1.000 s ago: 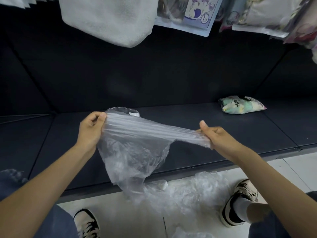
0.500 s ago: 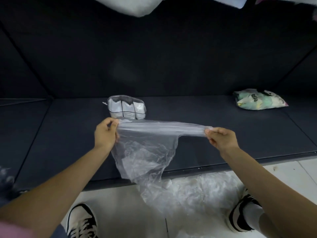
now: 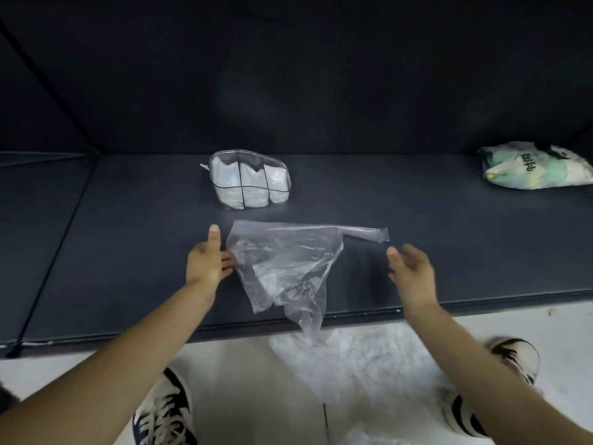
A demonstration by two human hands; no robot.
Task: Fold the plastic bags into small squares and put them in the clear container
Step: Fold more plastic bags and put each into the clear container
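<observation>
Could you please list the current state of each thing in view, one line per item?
plastic bag: unfolded, spread on the dark surface, its lower tip hanging over the front edge.
clear container: upright on the surface, holding folded white bags.
left hand: open, fingers touching the bag's left edge.
right hand: open, apart from the bag, holding nothing.
green printed bag: lying stuffed at far right.
pile of plastic bags: crumpled on the floor.

At twelve o'clock you have the clear container [image 3: 250, 178] with black seams and white folded contents; below it, a see-through plastic bag [image 3: 282, 264] on the dark navy bench [image 3: 128, 252]. At two o'clock, a mint-and-cream packet [image 3: 536, 170].
</observation>
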